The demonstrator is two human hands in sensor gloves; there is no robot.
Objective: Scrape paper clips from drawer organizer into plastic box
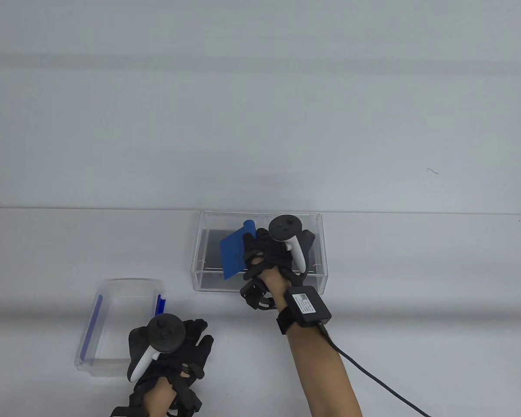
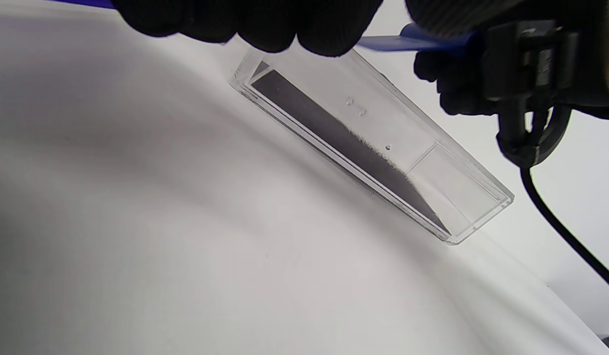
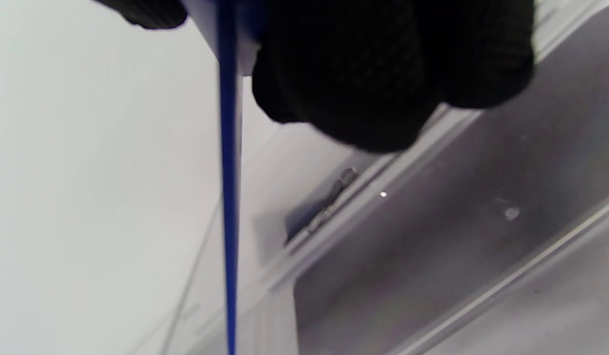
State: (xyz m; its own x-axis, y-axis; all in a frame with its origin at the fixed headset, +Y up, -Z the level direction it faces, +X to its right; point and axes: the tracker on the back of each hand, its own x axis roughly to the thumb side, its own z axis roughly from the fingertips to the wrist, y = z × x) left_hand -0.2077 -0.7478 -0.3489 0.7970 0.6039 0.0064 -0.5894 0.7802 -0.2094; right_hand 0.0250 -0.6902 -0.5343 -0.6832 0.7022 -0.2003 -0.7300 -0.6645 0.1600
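Gripping the blue scraper (image 1: 233, 257) by its handle end, the right hand (image 1: 272, 255) hung over the clear drawer organizer (image 1: 208, 284), its fingers closed around the tool and the flat blade angled down toward the organizer's near-left part. From the right wrist view the blade (image 3: 229, 207) showed edge-on as a thin blue line, with a small dark metallic thing — likely a paper clip (image 3: 334, 193), though blurred — lying against a clear wall just beyond it. The left hand (image 1: 173, 352) rested on the table at the near right corner of the plastic box (image 1: 113, 289), fingers spread and holding nothing (whether it touched the box's wall I could not tell). That box, clear with blue latches, sat well apart from the organizer, to its left and nearer the person. No clips could be made out in the table view. To do this stroke well, I judged, the blade's edge should sit flat on the floor and sweep steadily toward one wall — a tilted edge would ride over thin wire clips. The organizer would then probably need bringing to the box.
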